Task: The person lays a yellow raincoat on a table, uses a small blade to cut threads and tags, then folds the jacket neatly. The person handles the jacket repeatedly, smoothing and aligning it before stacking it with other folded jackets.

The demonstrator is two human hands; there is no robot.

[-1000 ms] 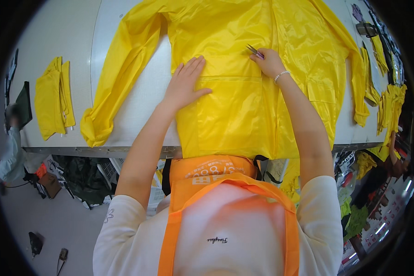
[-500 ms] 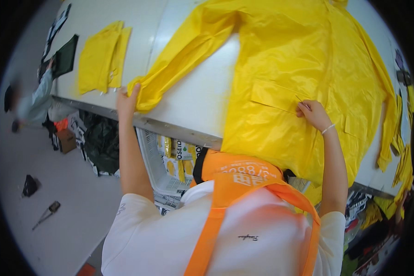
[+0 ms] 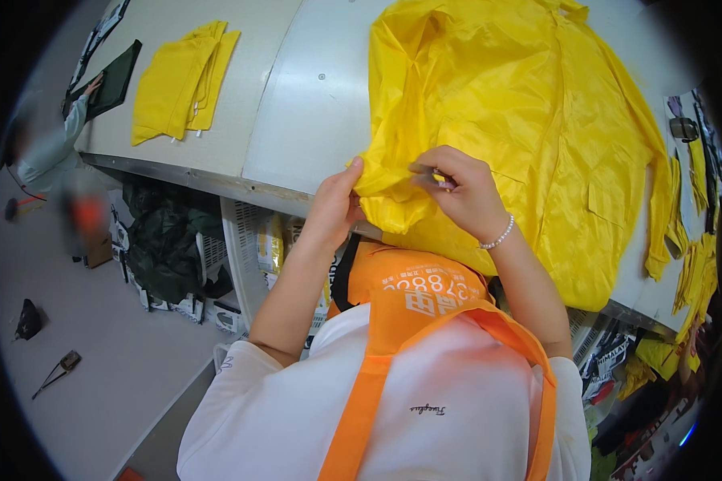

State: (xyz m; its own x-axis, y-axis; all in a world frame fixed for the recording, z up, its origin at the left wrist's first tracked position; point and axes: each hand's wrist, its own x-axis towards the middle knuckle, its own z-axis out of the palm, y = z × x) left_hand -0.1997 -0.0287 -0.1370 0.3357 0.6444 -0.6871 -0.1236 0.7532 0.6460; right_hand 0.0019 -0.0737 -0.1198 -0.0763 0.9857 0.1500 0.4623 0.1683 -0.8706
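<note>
A yellow raincoat lies spread on the table, with its front flap and pocket flaps facing up. Its left-side sleeve is drawn in toward me, bunched near the table's front edge. My left hand is closed on the cuff end of that sleeve. Close beside it, my right hand grips a small pointed metal tool, which looks like thread snips. The tool's tip is at the sleeve, blurred, so I cannot tell whether it touches the cloth.
Folded yellow garments lie on the table to the left. Beyond them a co-worker's hand rests on a dark green folded piece. Below the edge stand a white crate and dark green cloth. More yellow garments hang at right.
My left hand has brought the sleeve end rightward and nearer to me. My right hand has moved left from the pocket flap to the sleeve, still holding the tool.
</note>
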